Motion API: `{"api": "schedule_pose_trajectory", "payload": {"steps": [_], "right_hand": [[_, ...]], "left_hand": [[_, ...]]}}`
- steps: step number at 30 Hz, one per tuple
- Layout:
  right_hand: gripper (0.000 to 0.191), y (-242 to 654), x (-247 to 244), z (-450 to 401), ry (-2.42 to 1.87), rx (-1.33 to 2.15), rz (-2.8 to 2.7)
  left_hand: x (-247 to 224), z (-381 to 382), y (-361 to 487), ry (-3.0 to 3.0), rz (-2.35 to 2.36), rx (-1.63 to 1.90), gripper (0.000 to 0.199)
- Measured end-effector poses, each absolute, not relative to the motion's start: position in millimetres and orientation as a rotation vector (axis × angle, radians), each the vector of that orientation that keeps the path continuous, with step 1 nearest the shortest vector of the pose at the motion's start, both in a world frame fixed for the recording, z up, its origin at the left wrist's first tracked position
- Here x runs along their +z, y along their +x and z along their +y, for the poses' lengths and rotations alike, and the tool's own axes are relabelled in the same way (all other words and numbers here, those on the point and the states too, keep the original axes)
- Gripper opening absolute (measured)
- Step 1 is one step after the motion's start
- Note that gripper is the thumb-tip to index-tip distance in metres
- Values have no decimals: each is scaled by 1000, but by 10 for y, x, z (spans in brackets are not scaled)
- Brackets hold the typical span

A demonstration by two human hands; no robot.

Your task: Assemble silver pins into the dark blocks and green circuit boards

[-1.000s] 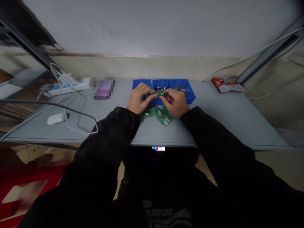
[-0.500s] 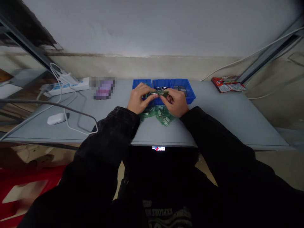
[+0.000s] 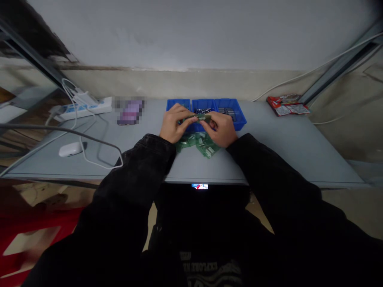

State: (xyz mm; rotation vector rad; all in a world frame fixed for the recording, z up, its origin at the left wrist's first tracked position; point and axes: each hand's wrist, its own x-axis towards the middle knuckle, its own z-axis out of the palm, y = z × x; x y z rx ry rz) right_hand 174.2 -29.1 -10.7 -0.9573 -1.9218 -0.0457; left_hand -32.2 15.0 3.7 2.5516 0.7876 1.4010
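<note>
Between them, my left hand (image 3: 176, 123) and my right hand (image 3: 221, 128) pinch a small green translucent plastic bag (image 3: 204, 118) by its two ends. Something shiny shows in it, too small to name. Just beyond my fingers stand blue bins (image 3: 241, 118) in a row; the middle one has dark metal pins (image 3: 204, 111) in it, the right one grey metal cylinders (image 3: 229, 113). My left hand partly covers the left bin. Below my hands, on the grey table (image 3: 206, 169), lie more filled green bags (image 3: 207, 146), holding pale and metallic pieces.
On the left are a white power strip (image 3: 98, 107) with cables, a phone (image 3: 131, 113) and a white earbud case (image 3: 70, 149). A cable loop (image 3: 115, 149) reaches my left sleeve. A red snack packet (image 3: 287, 106) lies at the back right.
My hands hold the green bag in nearly the same place. My right thumb has shifted slightly left along it, and the view has moved very little.
</note>
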Motion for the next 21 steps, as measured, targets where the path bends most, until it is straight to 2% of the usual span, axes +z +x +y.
{"api": "schedule_pose_trajectory", "payload": {"steps": [9, 21], "right_hand": [[37, 1741, -109, -297, -987, -26, -1923], [37, 1739, -108, -298, -987, -21, -1924]], "left_hand": [[29, 155, -327, 2517, 778, 1401, 25], [16, 160, -330, 2531, 802, 1402, 26]]}}
